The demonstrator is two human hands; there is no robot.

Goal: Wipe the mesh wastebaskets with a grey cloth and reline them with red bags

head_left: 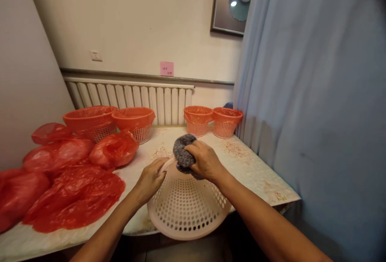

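A pale perforated plastic basket (188,203) lies tipped at the table's front edge, its wide rim toward me. My left hand (152,177) grips it at its far, narrower end, fingers wrapped over the edge. In my right hand (205,159) is a dark grey fluffy cloth (183,151), bunched up and pressed against that same far end, close to the left hand's fingertips. The cloth and both hands cover part of the basket's base.
Red plastic bags (78,197) are heaped on the left of the patterned tablecloth (253,169). Along the back stand several baskets lined with red bags, among them a left one (141,133) and a right one (223,129). A blue curtain (313,93) hangs at the right; a radiator (171,101) is behind.
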